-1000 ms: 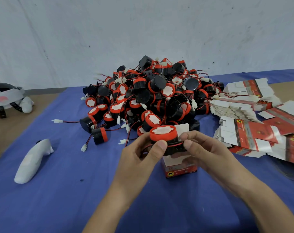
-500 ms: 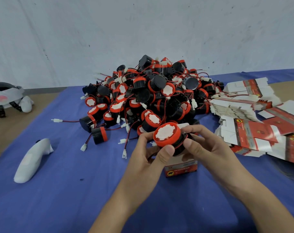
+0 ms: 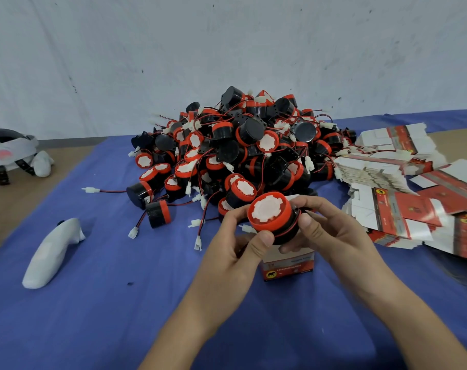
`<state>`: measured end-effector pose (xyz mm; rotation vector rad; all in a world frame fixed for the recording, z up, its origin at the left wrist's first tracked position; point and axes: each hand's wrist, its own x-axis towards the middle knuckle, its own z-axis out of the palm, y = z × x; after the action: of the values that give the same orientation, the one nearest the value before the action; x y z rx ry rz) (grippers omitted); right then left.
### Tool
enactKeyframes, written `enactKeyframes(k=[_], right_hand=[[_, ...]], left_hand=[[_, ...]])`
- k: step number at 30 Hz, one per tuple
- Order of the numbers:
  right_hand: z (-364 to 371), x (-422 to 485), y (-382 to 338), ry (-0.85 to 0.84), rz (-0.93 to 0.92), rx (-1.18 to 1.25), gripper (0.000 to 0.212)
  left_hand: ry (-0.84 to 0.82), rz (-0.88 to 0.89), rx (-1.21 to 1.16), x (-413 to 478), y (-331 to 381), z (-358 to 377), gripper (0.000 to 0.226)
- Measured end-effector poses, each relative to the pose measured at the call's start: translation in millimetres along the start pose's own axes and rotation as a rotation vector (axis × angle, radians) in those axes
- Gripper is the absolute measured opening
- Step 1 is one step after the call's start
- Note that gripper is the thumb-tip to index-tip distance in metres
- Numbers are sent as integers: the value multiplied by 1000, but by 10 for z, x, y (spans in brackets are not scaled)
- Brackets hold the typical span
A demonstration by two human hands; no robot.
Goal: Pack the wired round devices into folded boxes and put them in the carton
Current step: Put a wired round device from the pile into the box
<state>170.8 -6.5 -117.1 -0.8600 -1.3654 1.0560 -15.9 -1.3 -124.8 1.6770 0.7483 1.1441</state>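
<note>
Left hand (image 3: 233,244) and right hand (image 3: 331,233) fingers gripping round device (image 3: 271,214), above folded box (image 3: 288,265); device heap (image 3: 243,150) far behind

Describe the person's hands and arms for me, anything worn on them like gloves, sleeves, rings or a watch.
Both the left hand and the right hand are bare, no gloves. No ring shows on the visible fingers; nails look short and unpainted. The left forearm and right forearm are uncovered to the frame's edge: no sleeve, watch or bracelet in view.
</note>
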Motion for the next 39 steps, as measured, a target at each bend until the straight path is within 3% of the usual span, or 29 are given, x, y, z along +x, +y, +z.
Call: enactKeyframes(k=[4,10,13,16,18,22,24,26,29,31,35,39], right_hand=[[-7,10,17,12,-40,-54,20],[16,18,34,23,-58,-83,30],[5,2,47,9,-68,-89,20],[26,-19,31,15,-64,-56,26],[36,-22,27,93,-106,-68,27],[-100,-5,59,402,-276,-245,22],[-224,11,103,446,-262,-346,21],[-337,35,158,349,-108,-389,34],[-416,64,292,57,165,-428,97],[-397,54,371,-105,256,-441,121],[-359,11,412,-238,258,-504,98],[-289,26,353,-218,165,-580,78]], left_hand=[[59,13,60,18,-26,-16,43],[166,75,86,17,-37,-11,57],[191,107,144,2,-3,-19,42],[214,87,120,5,27,-34,33],[256,73,48,19,21,-55,32],[366,25,-32,45,43,-125,28],[387,21,-42,43,51,-139,25],[389,27,-51,40,40,-132,22],[376,46,-20,31,1,-120,17],[379,57,49,22,-23,-117,19],[392,90,210,1,-60,-120,22],[359,116,376,-26,-58,-124,23]])
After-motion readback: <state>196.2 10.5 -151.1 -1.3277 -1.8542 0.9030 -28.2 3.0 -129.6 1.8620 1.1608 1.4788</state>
